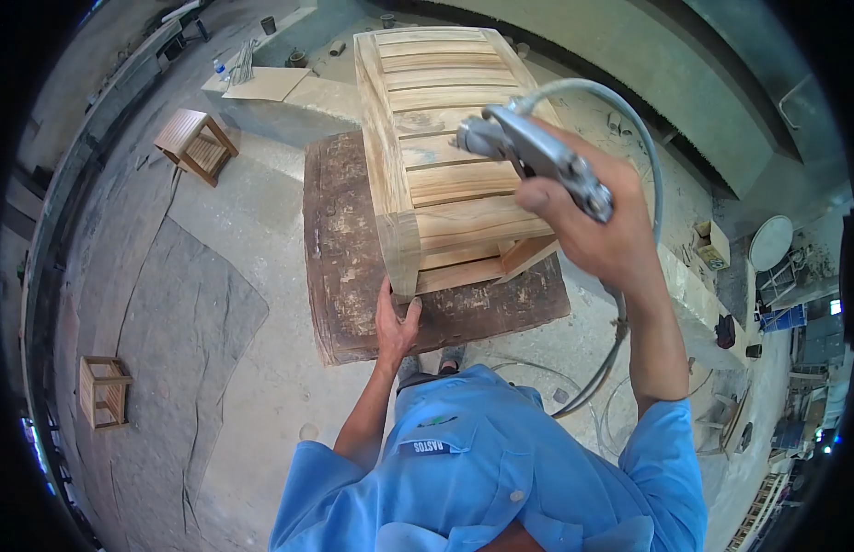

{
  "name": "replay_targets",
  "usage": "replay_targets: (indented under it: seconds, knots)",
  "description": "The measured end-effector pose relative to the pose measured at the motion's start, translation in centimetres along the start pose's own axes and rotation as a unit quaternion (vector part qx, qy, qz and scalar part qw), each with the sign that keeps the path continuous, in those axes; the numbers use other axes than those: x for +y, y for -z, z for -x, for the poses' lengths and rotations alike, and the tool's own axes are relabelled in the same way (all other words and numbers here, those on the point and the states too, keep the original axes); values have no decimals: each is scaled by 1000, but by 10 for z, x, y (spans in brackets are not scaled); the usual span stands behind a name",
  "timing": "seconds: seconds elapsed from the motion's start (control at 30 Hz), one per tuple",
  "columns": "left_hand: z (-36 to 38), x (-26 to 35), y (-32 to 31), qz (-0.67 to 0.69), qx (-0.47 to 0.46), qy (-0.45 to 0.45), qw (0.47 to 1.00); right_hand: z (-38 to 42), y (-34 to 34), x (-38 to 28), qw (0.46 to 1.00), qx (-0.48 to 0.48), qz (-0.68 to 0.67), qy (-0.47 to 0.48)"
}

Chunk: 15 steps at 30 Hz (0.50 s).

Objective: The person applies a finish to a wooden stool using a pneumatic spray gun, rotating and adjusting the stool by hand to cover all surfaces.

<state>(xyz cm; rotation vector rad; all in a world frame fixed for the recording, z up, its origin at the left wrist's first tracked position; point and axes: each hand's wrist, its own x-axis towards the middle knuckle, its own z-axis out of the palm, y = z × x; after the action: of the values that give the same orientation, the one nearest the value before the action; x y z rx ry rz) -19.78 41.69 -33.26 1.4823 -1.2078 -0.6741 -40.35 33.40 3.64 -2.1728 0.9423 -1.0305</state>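
Observation:
A slatted wooden table (pixel 464 179) of pale, streaky wood lies tilted on a brown, stained board stack (pixel 344 239). My left hand (pixel 396 324) grips the near lower end of its left leg, thumb on one side and fingers on the other. Raised above the slats, my right hand (pixel 597 212) is wrapped around a metal spray gun (pixel 537 152). The gun's nozzle points left, over the middle slats, apart from the wood. From the gun a grey hose (pixel 650 138) loops to the right and down behind my forearm.
Two small wooden stools (pixel 190 143) stand on the floor at left, one farther back. A dark sheet (pixel 192 313) covers part of the floor. A cardboard piece (pixel 266 84) rests on a low ledge. Hose coils (pixel 583 400) lie by my feet. An open box (pixel 712 247) sits at right.

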Motion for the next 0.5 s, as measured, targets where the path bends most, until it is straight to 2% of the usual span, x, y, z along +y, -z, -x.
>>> replay_targets:
  seconds: [0.03, 0.23, 0.33, 0.5]
  knots:
    - [1, 0, 1, 4, -1, 1, 1000, -4, -1, -1, 1000, 6, 13, -19]
    - [2, -3, 2, 8, 1, 6, 1000, 31, -4, 8, 998, -29, -30, 37]
    - [-1, -9, 2, 13, 3, 5, 1000, 49, 7, -13, 998, -51, -32, -10]
    - [-13, -16, 0, 18, 2, -22, 1000, 31, 13, -9, 1000, -6, -12, -10]
